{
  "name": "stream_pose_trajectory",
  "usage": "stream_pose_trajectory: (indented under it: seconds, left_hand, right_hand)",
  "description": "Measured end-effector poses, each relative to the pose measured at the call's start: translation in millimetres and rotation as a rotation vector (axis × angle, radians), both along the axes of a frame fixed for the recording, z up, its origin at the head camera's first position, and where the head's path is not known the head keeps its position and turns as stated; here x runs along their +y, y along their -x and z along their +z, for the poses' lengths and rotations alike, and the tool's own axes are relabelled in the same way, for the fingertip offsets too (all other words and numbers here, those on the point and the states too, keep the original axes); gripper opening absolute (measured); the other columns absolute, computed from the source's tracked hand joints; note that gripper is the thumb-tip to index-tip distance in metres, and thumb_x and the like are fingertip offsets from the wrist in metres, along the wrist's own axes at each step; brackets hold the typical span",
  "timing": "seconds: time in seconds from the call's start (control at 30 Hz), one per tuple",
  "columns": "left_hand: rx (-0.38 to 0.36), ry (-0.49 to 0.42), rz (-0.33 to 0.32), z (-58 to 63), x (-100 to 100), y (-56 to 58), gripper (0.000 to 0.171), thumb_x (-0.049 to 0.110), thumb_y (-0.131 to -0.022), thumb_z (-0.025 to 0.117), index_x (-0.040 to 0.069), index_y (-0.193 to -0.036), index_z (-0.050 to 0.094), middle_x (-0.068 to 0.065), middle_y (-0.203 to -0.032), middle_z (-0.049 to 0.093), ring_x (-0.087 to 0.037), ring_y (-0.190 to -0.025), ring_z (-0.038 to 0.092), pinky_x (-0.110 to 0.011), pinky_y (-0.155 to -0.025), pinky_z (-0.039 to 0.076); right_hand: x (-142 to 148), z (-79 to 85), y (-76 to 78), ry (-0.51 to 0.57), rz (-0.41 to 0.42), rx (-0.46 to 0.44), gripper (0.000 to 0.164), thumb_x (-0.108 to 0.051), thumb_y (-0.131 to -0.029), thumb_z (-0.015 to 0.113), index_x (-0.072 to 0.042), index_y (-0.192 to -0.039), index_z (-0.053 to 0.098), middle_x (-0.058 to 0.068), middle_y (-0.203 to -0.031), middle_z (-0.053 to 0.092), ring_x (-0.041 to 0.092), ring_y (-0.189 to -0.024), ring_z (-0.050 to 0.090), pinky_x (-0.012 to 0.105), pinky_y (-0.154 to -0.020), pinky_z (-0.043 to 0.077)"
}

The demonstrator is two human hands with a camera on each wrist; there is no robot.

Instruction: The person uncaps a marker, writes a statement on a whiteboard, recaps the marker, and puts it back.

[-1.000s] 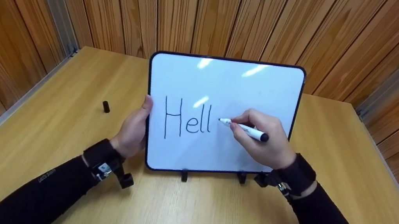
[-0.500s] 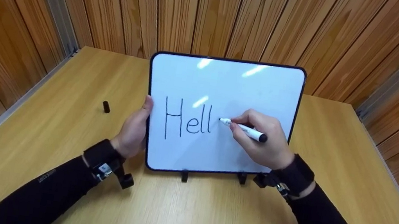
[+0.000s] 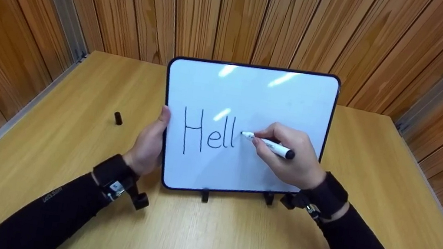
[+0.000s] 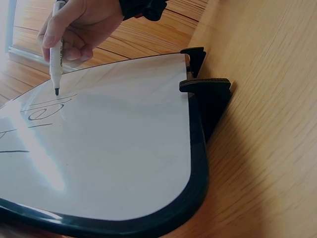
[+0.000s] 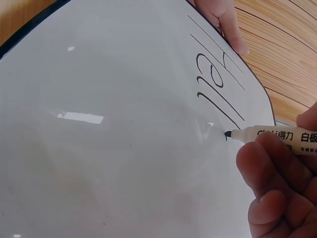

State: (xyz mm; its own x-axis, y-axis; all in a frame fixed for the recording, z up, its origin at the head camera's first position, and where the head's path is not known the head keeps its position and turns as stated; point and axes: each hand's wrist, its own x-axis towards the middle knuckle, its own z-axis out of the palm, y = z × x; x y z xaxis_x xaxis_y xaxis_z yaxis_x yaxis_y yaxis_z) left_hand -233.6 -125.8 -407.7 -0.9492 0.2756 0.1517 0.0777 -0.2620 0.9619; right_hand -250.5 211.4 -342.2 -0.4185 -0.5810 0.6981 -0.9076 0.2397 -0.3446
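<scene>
A whiteboard [image 3: 251, 98] with a black frame stands tilted back on a stand with black feet [image 3: 205, 195], bearing the handwritten letters "Hell" [image 3: 209, 133] in black. My left hand [image 3: 147, 144] grips its left edge, thumb along the frame and the other fingers hidden behind. Between the thumb and fingers of my right hand [image 3: 293, 157] is a white whiteboard marker [image 3: 273, 146] with a black end. Its black tip [image 5: 228, 134] meets the board just right of the last "l"; a tiny dark mark shows beside it in the right wrist view.
A black marker cap [image 3: 118, 118] lies on the wooden table [image 3: 204, 240], left of the board. Wood-panelled walls [image 3: 242, 13] close in the back and both sides. Both wrists wear black straps [image 3: 327, 195] with small devices.
My right hand has shifted slightly left, bringing the marker tip a little closer to the last "l". The left hand and the board stay nearly still.
</scene>
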Motion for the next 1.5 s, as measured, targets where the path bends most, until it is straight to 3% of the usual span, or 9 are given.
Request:
stream_pose_trajectory:
  seconds: [0.17, 0.33, 0.5, 0.87, 1.1, 1.27, 1.5]
  left_hand:
    - [-0.006, 0.005, 0.002, 0.2, 0.8, 0.9, 0.079, 0.072, -0.115, 0.023, 0.015, -0.158, 0.055, -0.02, -0.135, 0.069, -0.036, -0.122, 0.068, -0.04, -0.101, 0.056]
    - [-0.003, 0.003, 0.0, -0.2, 0.4, 1.3, 0.08, 0.074, -0.114, 0.024, 0.015, -0.159, 0.055, -0.02, -0.136, 0.069, -0.035, -0.122, 0.068, -0.039, -0.101, 0.056]
    - [0.001, 0.002, -0.008, -0.3, 0.1, 1.0, 0.081, 0.074, -0.114, 0.024, 0.016, -0.161, 0.053, -0.021, -0.137, 0.068, -0.036, -0.124, 0.066, -0.04, -0.103, 0.055]
    - [-0.004, -0.003, -0.006, -1.4, -0.2, 0.8, 0.087, 0.081, -0.109, 0.03, 0.015, -0.16, 0.055, -0.022, -0.132, 0.07, -0.035, -0.115, 0.069, -0.039, -0.096, 0.058]
    - [-0.004, -0.028, -0.017, -0.8, 0.5, 1.0, 0.081, 0.075, -0.113, 0.027, 0.014, -0.16, 0.054, -0.021, -0.133, 0.07, -0.033, -0.116, 0.071, -0.038, -0.096, 0.058]
    - [-0.001, -0.04, -0.03, -0.3, 0.3, 0.6, 0.081, 0.073, -0.114, 0.025, 0.014, -0.161, 0.053, -0.021, -0.136, 0.07, -0.035, -0.119, 0.071, -0.039, -0.097, 0.058]
    - [-0.004, -0.036, -0.029, -0.7, -0.4, 0.2, 0.084, 0.078, -0.111, 0.028, 0.015, -0.161, 0.053, -0.021, -0.138, 0.068, -0.037, -0.123, 0.068, -0.04, -0.1, 0.057]
  right_hand:
    - [-0.5, -0.1, 0.1, 0.005, 0.032, 0.002, 0.011, 0.01, -0.097, 0.075, 0.001, -0.104, 0.076, 0.012, -0.098, 0.082, 0.02, -0.081, 0.074, 0.017, -0.078, 0.056]
    - [-0.4, -0.4, -0.4, -0.016, 0.055, -0.019, 0.013, 0.011, -0.098, 0.076, 0.003, -0.106, 0.077, 0.01, -0.101, 0.082, 0.024, -0.091, 0.08, 0.022, -0.091, 0.062]
    - [0.4, -1.0, -1.8, -0.049, 0.054, -0.07, 0.012, 0.01, -0.099, 0.077, 0.001, -0.106, 0.077, 0.007, -0.102, 0.082, 0.024, -0.094, 0.081, 0.022, -0.092, 0.062]
    - [2.7, 0.9, -5.3, -0.094, 0.041, -0.195, 0.008, 0.005, -0.102, 0.077, -0.003, -0.101, 0.077, 0.009, -0.099, 0.082, 0.018, -0.085, 0.075, 0.02, -0.079, 0.059]
    - [3.8, 3.8, -7.3, -0.094, -0.008, -0.222, 0.008, 0.003, -0.102, 0.075, -0.001, -0.096, 0.076, 0.007, -0.095, 0.082, 0.014, -0.08, 0.072, 0.02, -0.074, 0.055]
    - [3.9, 6.1, -7.9, -0.088, -0.063, -0.2, 0.012, 0.002, -0.101, 0.075, -0.005, -0.091, 0.074, 0.003, -0.088, 0.08, 0.012, -0.068, 0.06, 0.021, -0.063, 0.046]
    - [3.5, 8.2, -7.7, -0.062, -0.132, -0.124, 0.011, 0.001, -0.099, 0.076, -0.004, -0.09, 0.074, 0.001, -0.085, 0.079, 0.011, -0.063, 0.054, 0.022, -0.057, 0.041]
